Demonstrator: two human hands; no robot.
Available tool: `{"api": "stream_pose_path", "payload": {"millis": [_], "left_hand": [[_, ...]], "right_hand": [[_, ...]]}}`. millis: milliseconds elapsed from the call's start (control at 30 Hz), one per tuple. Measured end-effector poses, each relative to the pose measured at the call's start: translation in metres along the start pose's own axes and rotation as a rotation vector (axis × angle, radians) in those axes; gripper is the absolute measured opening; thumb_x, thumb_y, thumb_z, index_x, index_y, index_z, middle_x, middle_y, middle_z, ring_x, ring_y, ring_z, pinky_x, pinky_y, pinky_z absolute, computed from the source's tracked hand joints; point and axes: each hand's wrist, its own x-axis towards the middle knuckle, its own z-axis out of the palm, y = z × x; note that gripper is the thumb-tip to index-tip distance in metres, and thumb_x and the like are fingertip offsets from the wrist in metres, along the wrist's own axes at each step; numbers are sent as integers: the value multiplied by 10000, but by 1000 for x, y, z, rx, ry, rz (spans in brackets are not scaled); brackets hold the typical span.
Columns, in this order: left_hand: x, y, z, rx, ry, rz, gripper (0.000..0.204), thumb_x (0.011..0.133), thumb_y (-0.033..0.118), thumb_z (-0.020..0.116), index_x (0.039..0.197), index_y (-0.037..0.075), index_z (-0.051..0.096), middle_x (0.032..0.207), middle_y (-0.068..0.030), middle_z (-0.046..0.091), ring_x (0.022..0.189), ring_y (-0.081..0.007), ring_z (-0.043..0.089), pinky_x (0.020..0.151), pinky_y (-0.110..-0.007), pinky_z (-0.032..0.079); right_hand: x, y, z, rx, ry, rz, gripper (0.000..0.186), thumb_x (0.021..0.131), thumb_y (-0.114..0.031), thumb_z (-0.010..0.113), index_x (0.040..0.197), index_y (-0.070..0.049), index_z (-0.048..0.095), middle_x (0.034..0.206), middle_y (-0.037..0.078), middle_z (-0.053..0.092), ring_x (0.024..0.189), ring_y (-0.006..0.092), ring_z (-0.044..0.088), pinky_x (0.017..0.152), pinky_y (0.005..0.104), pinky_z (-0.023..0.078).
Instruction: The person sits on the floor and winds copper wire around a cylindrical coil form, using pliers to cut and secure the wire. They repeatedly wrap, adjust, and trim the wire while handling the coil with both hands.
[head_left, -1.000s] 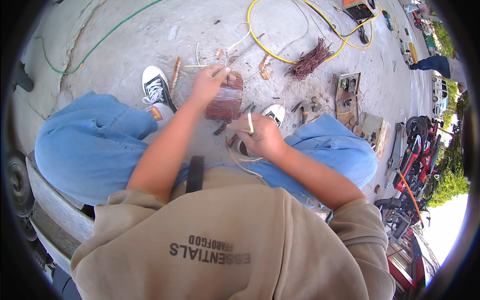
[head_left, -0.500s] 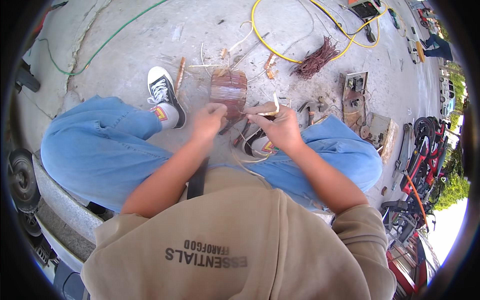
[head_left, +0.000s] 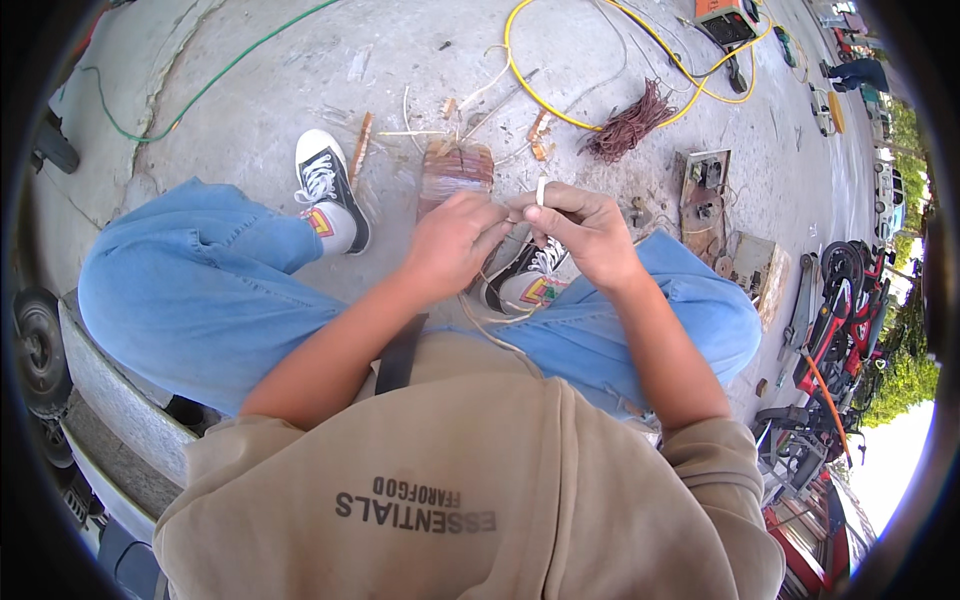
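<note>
My left hand (head_left: 455, 242) is pinched closed just in front of a wound coil (head_left: 452, 166) with reddish-brown wire and a shiny wrap. It grips what looks like a thin wire, mostly hidden by the fingers. My right hand (head_left: 587, 228) meets it fingertip to fingertip and holds a short white strip (head_left: 541, 189) that sticks up between thumb and fingers. The coil lies on the concrete between my shoes, its near end covered by my left hand. Pale wires (head_left: 480, 318) trail below my hands toward my lap.
A bundle of dark red wire (head_left: 632, 122) lies ahead right beside a yellow hose (head_left: 512, 62). An opened metal box (head_left: 704, 190) and a block-like box (head_left: 755, 262) stand right of my knee. A green hose (head_left: 215, 82) runs far left. Motorbikes (head_left: 845, 300) stand far right.
My left hand has moved right and now meets my right hand, covering the coil's near end. The white strip has turned more upright in my right hand.
</note>
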Motion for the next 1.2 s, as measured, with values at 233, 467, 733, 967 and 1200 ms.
{"api": "stream_pose_path", "payload": {"millis": [233, 467, 733, 967, 1200], "left_hand": [[2, 2, 3, -112, -2, -95, 141, 895, 150, 630, 979, 43, 668, 895, -135, 638, 852, -321, 609, 744, -391, 485], [-2, -4, 6, -187, -47, -132, 172, 910, 196, 620, 980, 47, 668, 871, -146, 624, 847, -340, 602, 739, -413, 482], [20, 20, -1, -507, 23, -278, 385, 897, 320, 669, 1165, 46, 643, 959, -89, 675, 843, -175, 632, 729, -331, 484], [51, 36, -10, -661, -43, -371, 341, 912, 313, 666, 1110, 36, 670, 830, -54, 664, 711, -85, 592, 648, -247, 455], [55, 36, -15, -656, -113, -406, 234, 932, 271, 638, 935, 40, 673, 766, -6, 639, 694, -61, 548, 625, -232, 430]], "right_hand": [[1, 11, 6, 111, 102, -63, 147, 856, 8, 681, 986, 71, 709, 849, 98, 658, 695, 118, 618, 632, 249, 508], [4, -8, 12, 112, 277, -90, 133, 832, 0, 714, 942, 74, 705, 833, 130, 693, 646, 132, 639, 606, 252, 526], [16, -22, -10, -18, 238, -136, 183, 879, -85, 693, 1005, 47, 706, 809, 85, 684, 716, 113, 641, 645, 252, 538], [14, -19, -18, -551, 410, -316, 153, 846, -131, 730, 846, 14, 684, 725, 38, 642, 642, 66, 557, 580, 239, 461], [12, -13, -11, -362, 376, -195, 160, 896, -155, 687, 855, -3, 659, 669, -20, 581, 597, 39, 491, 536, 213, 402]]}}
